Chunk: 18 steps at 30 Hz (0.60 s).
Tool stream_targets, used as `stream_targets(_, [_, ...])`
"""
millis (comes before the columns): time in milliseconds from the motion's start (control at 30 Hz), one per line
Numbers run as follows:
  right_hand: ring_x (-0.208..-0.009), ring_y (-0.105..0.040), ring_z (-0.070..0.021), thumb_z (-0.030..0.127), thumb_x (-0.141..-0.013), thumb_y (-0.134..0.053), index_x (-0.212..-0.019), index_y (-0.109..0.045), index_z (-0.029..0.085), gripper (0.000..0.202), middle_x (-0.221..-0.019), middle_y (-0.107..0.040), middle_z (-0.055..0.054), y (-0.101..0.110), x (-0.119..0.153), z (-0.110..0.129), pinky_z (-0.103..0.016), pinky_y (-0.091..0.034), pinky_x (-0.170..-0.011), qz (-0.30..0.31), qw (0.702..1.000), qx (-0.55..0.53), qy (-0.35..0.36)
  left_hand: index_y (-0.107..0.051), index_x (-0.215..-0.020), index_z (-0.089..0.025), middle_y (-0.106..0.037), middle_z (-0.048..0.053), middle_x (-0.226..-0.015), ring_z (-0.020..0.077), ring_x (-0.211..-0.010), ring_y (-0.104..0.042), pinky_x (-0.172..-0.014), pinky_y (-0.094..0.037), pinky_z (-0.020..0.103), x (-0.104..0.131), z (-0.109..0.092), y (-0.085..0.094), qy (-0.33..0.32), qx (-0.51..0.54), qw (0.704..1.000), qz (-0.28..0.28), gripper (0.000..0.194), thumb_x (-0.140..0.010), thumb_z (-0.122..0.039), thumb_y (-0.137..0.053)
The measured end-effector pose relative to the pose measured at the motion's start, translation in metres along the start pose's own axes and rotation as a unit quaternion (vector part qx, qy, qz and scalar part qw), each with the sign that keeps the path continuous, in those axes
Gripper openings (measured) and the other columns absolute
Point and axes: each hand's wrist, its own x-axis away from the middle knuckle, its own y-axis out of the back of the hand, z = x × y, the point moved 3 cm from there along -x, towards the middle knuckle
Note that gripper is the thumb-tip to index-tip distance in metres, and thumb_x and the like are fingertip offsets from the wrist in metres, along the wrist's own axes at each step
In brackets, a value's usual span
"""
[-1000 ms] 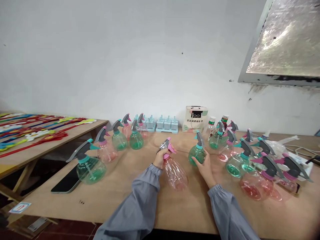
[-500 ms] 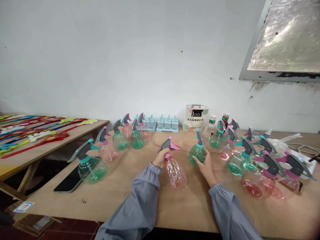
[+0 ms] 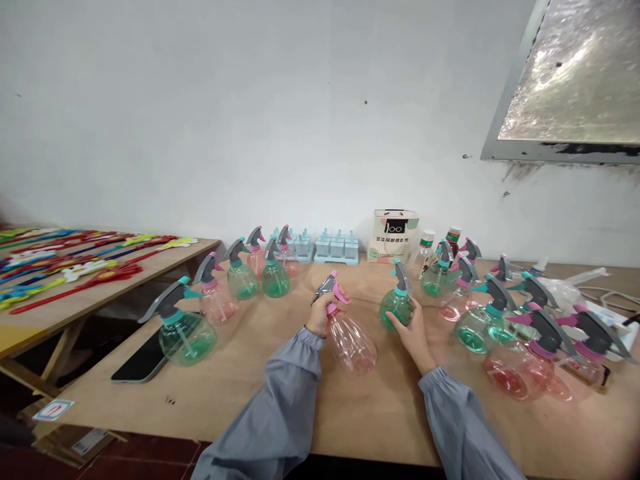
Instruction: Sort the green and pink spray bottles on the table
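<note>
Left hand (image 3: pixel 319 319) grips the tilted pink spray bottle (image 3: pixel 350 339) by its neck, right hand (image 3: pixel 413 333) half-open against the green spray bottle (image 3: pixel 397 305); a loose neck grip risks toppling neighbours.

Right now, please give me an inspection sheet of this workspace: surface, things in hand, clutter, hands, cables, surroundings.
Surface: wooden table, bare wood in front.
Things in hand: pink spray bottle, tilted, held by its neck; green spray bottle, upright.
Clutter: many more spray bottles at the right, another row at the left; black phone; light blue moulds; small carton.
Hands: left hand grips the pink bottle's neck; right hand lies open against the green bottle.
Cables: white cable at the far right.
Surroundings: white wall; window; side table with coloured strips.
</note>
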Motion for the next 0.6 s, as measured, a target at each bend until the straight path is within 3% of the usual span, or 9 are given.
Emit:
stream_targets(100, [-0.125, -0.053, -0.0322, 0.066, -0.072, -0.073, -0.140, -0.041, 0.020, 0.088, -0.137, -0.052, -0.018, -0.001, 0.000, -0.002, -0.054, -0.043, -0.108, 0.006, 1.000, 0.001, -0.001, -0.062, -0.065, -0.021, -0.072, 0.005, -0.075, 0.0241, -0.086, -0.070, -0.073, -0.055, 0.032, -0.001, -0.006, 0.004, -0.034, -0.036, 0.999, 0.002, 0.014, -0.053, -0.025, -0.058])
stream_targets(233, [-0.127, -0.052, -0.0317, 0.065, -0.073, -0.072, -0.141, -0.040, 0.021, 0.087, -0.137, -0.053, -0.017, 0.000, 0.000, -0.005, -0.054, -0.043, -0.108, 0.004, 1.000, 0.006, 0.008, -0.072, -0.092, -0.023, -0.076, 0.004, -0.093, 0.0233, -0.095, -0.068, -0.080, -0.056, 0.033, 0.005, -0.029, 0.021, -0.089, -0.147, 0.985, -0.002, 0.032, -0.060, -0.028, -0.072])
stream_targets(300, [-0.127, -0.052, -0.0317, 0.065, -0.074, -0.072, -0.140, -0.041, 0.021, 0.086, -0.138, -0.053, -0.017, 0.000, 0.000, -0.004, -0.054, -0.043, -0.108, 0.003, 1.000, 0.003, 0.012, -0.073, -0.093, -0.020, -0.074, 0.004, -0.090, 0.0223, -0.092, -0.067, -0.074, -0.054, 0.030, 0.010, -0.044, 0.042, -0.105, -0.189, 0.976, -0.041, 0.036, -0.060, -0.032, -0.078])
stream_targets(467, [-0.128, -0.051, -0.0329, 0.065, -0.072, -0.073, -0.136, -0.044, 0.020, 0.084, -0.137, -0.053, -0.017, 0.000, -0.001, 0.000, -0.055, -0.041, -0.110, 0.003, 1.000, -0.002, 0.006, -0.074, -0.081, -0.013, -0.055, -0.004, -0.057, 0.0119, -0.057, -0.050, -0.052, -0.038, 0.023, 0.017, -0.076, 0.115, -0.151, -0.277, 0.917, -0.244, 0.041, -0.057, -0.044, -0.082])
stream_targets(600, [-0.127, -0.052, -0.0339, 0.066, -0.071, -0.074, -0.136, -0.044, 0.019, 0.086, -0.137, -0.053, -0.018, 0.000, 0.000, 0.002, -0.056, -0.042, -0.109, 0.008, 1.000, -0.011, -0.004, -0.074, -0.084, -0.011, -0.060, -0.001, -0.065, 0.0131, -0.063, -0.053, -0.058, -0.043, 0.025, 0.013, -0.084, 0.155, -0.200, -0.280, 0.890, -0.300, 0.041, -0.060, -0.044, -0.080])
